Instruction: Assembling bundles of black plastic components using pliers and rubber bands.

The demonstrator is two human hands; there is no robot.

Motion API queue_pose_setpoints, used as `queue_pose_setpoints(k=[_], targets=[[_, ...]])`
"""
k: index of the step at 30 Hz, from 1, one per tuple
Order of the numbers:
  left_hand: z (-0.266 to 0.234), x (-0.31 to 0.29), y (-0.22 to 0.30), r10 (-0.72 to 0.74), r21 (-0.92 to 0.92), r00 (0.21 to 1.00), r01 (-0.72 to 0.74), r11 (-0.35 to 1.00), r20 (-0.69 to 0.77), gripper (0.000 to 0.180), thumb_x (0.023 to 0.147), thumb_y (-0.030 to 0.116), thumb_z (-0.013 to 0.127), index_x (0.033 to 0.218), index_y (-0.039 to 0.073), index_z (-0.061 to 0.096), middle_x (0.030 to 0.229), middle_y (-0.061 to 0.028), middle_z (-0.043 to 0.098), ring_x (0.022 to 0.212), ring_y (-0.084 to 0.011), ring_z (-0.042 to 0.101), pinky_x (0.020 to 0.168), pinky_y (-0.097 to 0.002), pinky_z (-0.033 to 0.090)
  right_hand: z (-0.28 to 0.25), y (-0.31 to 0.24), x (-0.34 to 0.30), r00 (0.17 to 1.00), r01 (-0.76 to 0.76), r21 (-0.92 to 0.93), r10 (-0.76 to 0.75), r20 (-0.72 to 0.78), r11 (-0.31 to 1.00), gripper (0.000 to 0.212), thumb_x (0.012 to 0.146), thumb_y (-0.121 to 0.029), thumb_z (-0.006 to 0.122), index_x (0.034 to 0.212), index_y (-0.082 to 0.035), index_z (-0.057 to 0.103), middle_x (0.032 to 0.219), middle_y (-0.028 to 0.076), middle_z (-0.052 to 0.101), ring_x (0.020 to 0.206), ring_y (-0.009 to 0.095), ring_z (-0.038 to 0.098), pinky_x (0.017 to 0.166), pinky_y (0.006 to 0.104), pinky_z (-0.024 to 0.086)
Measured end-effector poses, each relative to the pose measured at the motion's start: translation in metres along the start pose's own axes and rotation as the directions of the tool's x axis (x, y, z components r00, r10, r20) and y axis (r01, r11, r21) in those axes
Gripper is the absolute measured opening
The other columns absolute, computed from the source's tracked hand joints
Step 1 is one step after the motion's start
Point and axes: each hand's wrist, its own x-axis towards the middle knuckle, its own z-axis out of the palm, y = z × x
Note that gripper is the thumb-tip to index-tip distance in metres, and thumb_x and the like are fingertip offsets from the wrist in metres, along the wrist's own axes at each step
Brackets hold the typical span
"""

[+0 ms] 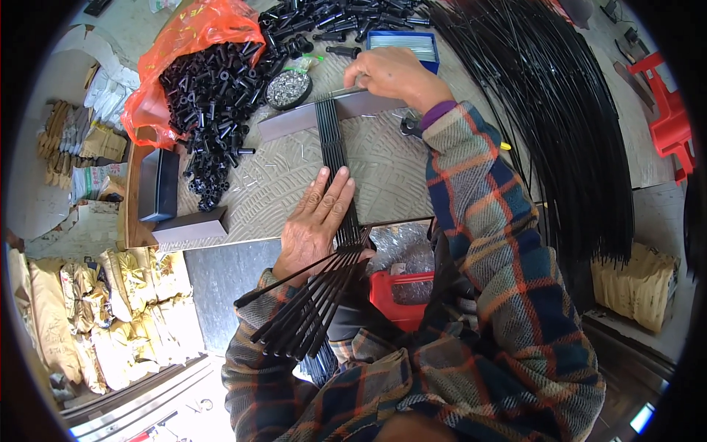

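Note:
My left hand (309, 234) lies over a bundle of thin black rods (333, 151), fingers stretched along them and the thumb tip showing at their other side. The rods' thicker ends fan out toward my lap, and their thin tips rest across a grey metal angle bar (294, 122). At the right part of that bar is my right hand (401, 76), its fingers curled and the thumb and forefinger pinched close to the bar's upper edge. What it pinches is too small to make out. A round dish of small silvery pieces (288, 89) stands left of the rod tips.
An orange plastic bag (199, 33) spills black tubular parts (210, 103) at the left. Behind my right hand sits a blue box of thin clear sticks (409, 46). Long black rods (567, 132) hang over the table's right side. Dark pliers-like handles (410, 127) lie near my right wrist.

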Motion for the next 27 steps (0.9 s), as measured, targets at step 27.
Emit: queue_pose_setpoints(k=[27], targets=[[0.009,0.000,0.000,0.018,-0.015,1.000,-0.019,1.000,-0.021,0.088,0.063,0.056,0.065,0.127,-0.001,0.040,0.133,-0.0179,0.037,0.126,-0.0377,0.030,0.101,-0.0450,0.029,0.028,-0.005,0.007,0.949,0.181,0.090,-0.150,-0.278,0.979,0.010,0.075,-0.010,0.051,0.080,-0.009,0.059,0.075,0.009,0.060,0.072,0.031,0.059,0.061,0.0419,0.045]])
